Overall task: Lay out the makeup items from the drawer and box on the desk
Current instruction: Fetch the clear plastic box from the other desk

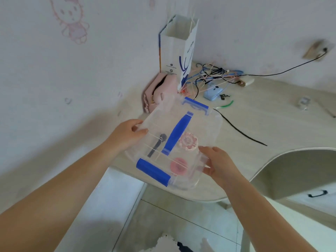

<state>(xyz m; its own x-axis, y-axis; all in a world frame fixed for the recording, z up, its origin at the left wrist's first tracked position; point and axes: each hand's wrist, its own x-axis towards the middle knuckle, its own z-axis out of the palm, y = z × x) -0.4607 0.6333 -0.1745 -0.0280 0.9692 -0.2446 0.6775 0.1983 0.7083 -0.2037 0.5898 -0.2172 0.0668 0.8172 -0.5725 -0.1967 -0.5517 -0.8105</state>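
Both hands are holding a clear plastic box (183,128) with blue latches at the middle of the frame, over the counter (272,113) edge. The left hand (127,134) is gripping its left rim with curled fingers, and the right hand (218,163) is curling round the lower right corner. Showing through the lid: a dark brush-like tool (157,145), a pale pink flower-shaped piece (188,141) and a pink round puff (179,166). A white paper bag (177,50) is standing upright in the upper middle, just beside tangled cables (216,73).
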